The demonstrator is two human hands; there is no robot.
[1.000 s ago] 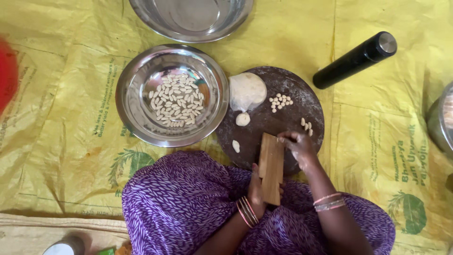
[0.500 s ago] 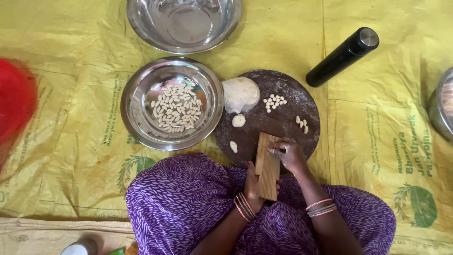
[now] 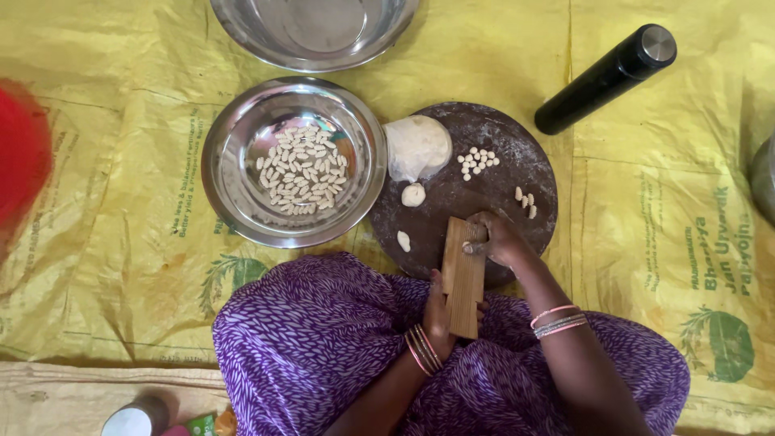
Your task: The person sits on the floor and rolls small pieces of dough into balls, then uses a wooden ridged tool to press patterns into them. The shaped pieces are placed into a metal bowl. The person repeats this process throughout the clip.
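Note:
My left hand grips the lower end of a ridged wooden paddle that leans from my lap onto a round dark wooden board. My right hand presses its fingertips on the paddle's top end, fingers closed on a tiny dough bit that I can barely see. On the board lie a big lump of white dough, two small dough pieces, and two clusters of tiny dough bits. A steel bowl to the left holds several shaped dough shells.
An empty steel bowl sits at the top. A black cylindrical bottle lies at the upper right. Everything rests on a yellow printed plastic sheet. A red blur is at the left edge, and my purple patterned garment fills the foreground.
My right hand has slid slightly down the paddle's top end. The view has shifted a little; the paddle and left hand stay in place.

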